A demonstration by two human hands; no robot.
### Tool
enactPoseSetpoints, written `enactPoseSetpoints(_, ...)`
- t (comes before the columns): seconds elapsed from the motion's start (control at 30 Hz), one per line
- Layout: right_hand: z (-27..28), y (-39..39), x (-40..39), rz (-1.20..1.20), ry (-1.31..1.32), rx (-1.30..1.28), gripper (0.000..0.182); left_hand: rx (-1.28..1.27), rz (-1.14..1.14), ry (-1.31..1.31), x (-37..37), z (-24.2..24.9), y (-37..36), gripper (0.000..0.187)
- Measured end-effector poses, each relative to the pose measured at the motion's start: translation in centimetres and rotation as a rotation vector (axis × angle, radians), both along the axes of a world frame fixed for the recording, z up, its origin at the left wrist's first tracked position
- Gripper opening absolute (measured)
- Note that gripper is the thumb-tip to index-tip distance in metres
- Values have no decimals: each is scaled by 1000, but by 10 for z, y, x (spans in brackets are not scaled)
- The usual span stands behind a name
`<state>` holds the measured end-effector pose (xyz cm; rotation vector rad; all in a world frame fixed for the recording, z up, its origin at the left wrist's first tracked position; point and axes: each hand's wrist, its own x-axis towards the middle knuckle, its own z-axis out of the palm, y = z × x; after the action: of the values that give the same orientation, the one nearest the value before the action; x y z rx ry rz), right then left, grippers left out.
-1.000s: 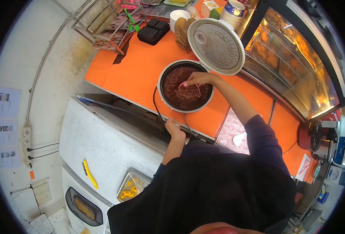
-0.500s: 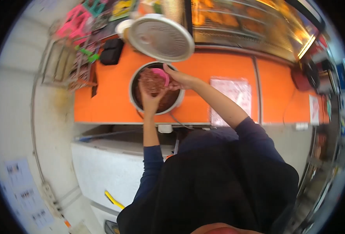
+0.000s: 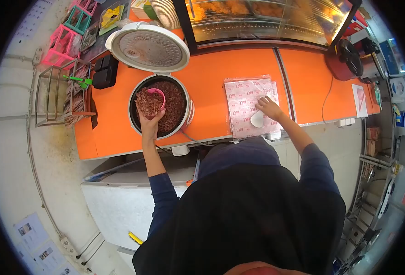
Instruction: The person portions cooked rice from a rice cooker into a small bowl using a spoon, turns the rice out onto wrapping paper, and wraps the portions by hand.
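Observation:
My left hand (image 3: 149, 120) is wrapped round a pink bowl (image 3: 161, 98) heaped with reddish-brown rice (image 3: 146, 101). It is over the open rice cooker (image 3: 190, 114), whose dark pot holds more of the same rice (image 3: 172, 89). The cooker's lid (image 3: 149, 48) stands raised behind it. Off to the right, my right hand (image 3: 269, 108) has its fingers closed at the handle end of a white rice paddle (image 3: 257, 120). The paddle is over a stack of pink-printed wrapping sheets (image 3: 239, 103) on the orange counter (image 3: 207, 87).
A glass display case (image 3: 262, 41) with fried food stands at the back, beside stacked paper cups (image 3: 165, 13). To the left are a black box (image 3: 105, 72), a wire rack (image 3: 51, 96) and pink baskets (image 3: 61, 44). A dark red pot (image 3: 342, 62) sits at the right.
My right hand has left the bowl and moved right to the paddle on the sheets. My left hand still holds the bowl over the cooker. The whole view has shifted.

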<state>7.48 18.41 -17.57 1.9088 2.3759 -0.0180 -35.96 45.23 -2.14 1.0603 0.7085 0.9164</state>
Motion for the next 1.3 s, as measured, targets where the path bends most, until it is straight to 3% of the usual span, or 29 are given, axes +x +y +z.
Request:
enactPoseSetpoints(0.1, 8, 13, -13, 33, 87, -154, 31, -10, 18, 0, -4, -3, -3, 81)
enactPoseSetpoints(0.17, 17, 20, -19, 128, 111, -19, 32, -15, 59, 3, -4, -1, -6, 81)
enactPoseSetpoints(0.23, 57, 38, -35, -102, 386, -329, 41, 21, 80, 21, -6, -4, -6, 83)
enactPoseSetpoints(0.27, 77, 50, -48, -57, 383, -322, 41, 72, 109, 23, -2, 5, -9, 85)
enactPoseSetpoints(0.33, 124, 72, -83, 34, 800, -50, 54, 81, 150, 67, -7, 1, -7, 86)
enactPoseSetpoints(0.4, 198, 105, -139, 5, 702, 10, 59, 77, 163, 106, -8, 0, -8, 87)
enactPoseSetpoints(0.47, 227, 140, -181, 81, 618, 138, 58, 147, 99, 138, -9, 6, -7, 90)
enactPoseSetpoints(0.57, 231, 184, -228, 132, 620, 248, 56, 66, 44, 145, -7, 17, -11, 94)
enactPoseSetpoints(0.6, 228, 191, -232, 141, 621, 251, 56, 214, 71, 199, -7, 17, -11, 94)
enactPoseSetpoints(0.67, 222, 202, -242, 145, 548, 171, 53, 207, 91, 222, -11, 15, -10, 94)
enactPoseSetpoints(0.83, 232, 208, -233, 167, 413, 77, 45, 157, 2, 215, -22, 5, 1, 93)
enactPoseSetpoints(0.87, 238, 211, -228, 189, 376, 64, 43, 56, 17, 137, -19, 7, 0, 86)
enactPoseSetpoints(1.0, 262, 226, -209, 230, 374, -24, 44, -11, -39, 111, -17, -1, 4, 90)
enactPoseSetpoints(1.1, 262, 233, -211, 131, 571, -73, 45, -54, -10, 124, -18, -7, 1, 93)
enactPoseSetpoints(1.23, 240, 218, -250, 74, 426, 44, 48, 7, -20, 147, -11, 3, 3, 94)
enactPoseSetpoints(1.3, 238, 208, -258, 25, 376, 45, 47, -84, -35, 81, -12, 8, 8, 91)
